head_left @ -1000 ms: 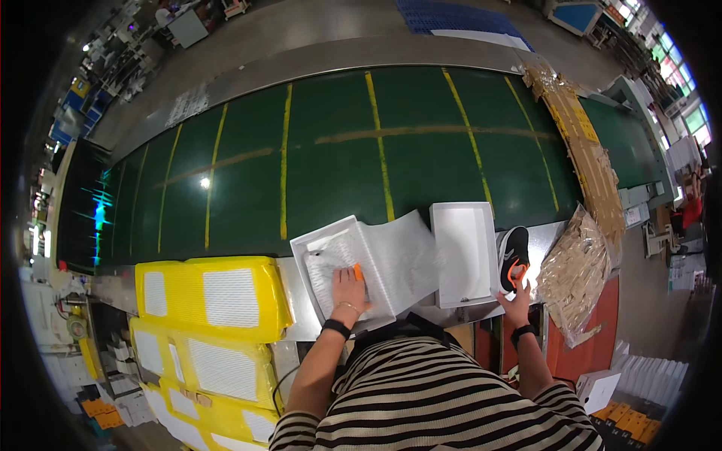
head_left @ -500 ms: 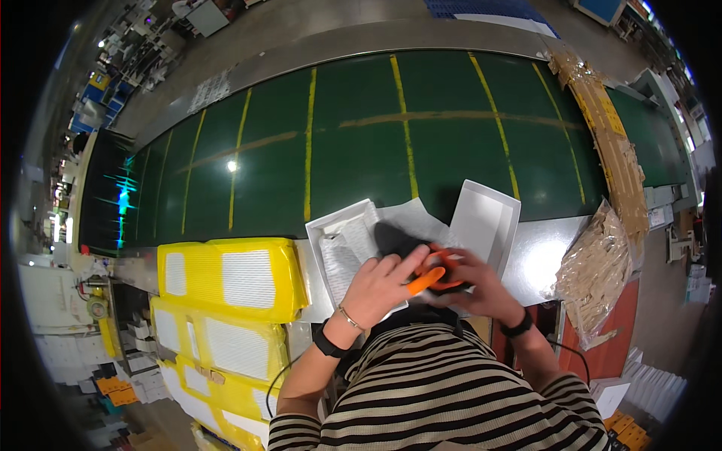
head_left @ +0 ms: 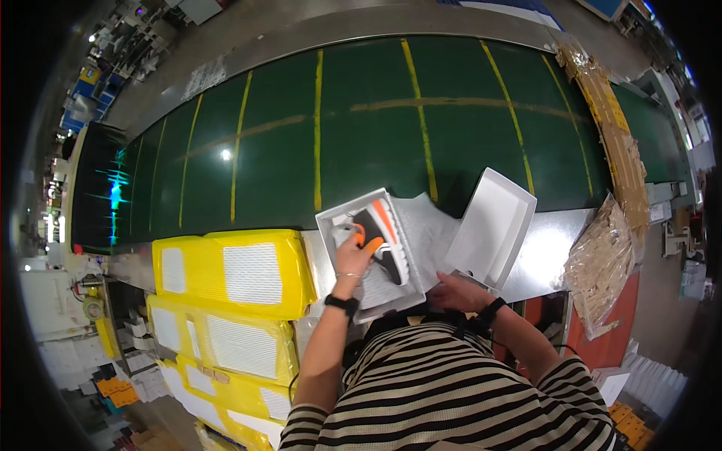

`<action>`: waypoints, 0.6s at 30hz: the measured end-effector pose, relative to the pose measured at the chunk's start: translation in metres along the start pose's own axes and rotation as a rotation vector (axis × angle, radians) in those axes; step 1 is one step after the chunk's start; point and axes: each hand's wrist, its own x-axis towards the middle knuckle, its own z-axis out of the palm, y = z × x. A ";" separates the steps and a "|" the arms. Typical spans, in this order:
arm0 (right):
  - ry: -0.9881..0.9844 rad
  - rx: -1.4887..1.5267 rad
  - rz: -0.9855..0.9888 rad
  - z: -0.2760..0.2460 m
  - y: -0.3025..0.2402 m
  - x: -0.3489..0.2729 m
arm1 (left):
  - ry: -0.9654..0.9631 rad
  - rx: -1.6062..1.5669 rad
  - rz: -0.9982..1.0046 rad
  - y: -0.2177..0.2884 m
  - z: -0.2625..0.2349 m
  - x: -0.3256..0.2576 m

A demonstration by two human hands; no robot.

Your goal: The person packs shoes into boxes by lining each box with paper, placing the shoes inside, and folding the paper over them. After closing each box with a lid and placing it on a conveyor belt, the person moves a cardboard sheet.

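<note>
A sneaker (head_left: 396,252), dark grey with orange patches and a white sole, lies on its side in an open white shoebox (head_left: 325,225). My left hand (head_left: 352,257) is closed around its collar, and an orange cover shows on the thumb. White tissue paper (head_left: 429,229) spreads out of the box to the right. Near my waist, beside the lower edge of that paper, my right hand (head_left: 460,292) is held with thumb and fingers apart; I see nothing in its grasp. A white box lid (head_left: 492,225), hollow side up, rests right of the paper.
Yellow-wrapped packs (head_left: 233,274) are stacked at my left. Beyond the metal edge runs a green conveyor belt (head_left: 368,143) with yellow stripes. A taped cardboard strip (head_left: 605,135) and a clear plastic bag (head_left: 602,263) of brown paper lie at the right.
The sneaker, between both hands before, has gone left into the box with my left hand on it. My right hand has come off it and dropped lower. The view has shifted slightly.
</note>
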 end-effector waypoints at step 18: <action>0.278 -1.492 -0.699 0.067 -0.064 0.059 | 0.180 -0.682 -0.108 -0.007 -0.052 -0.010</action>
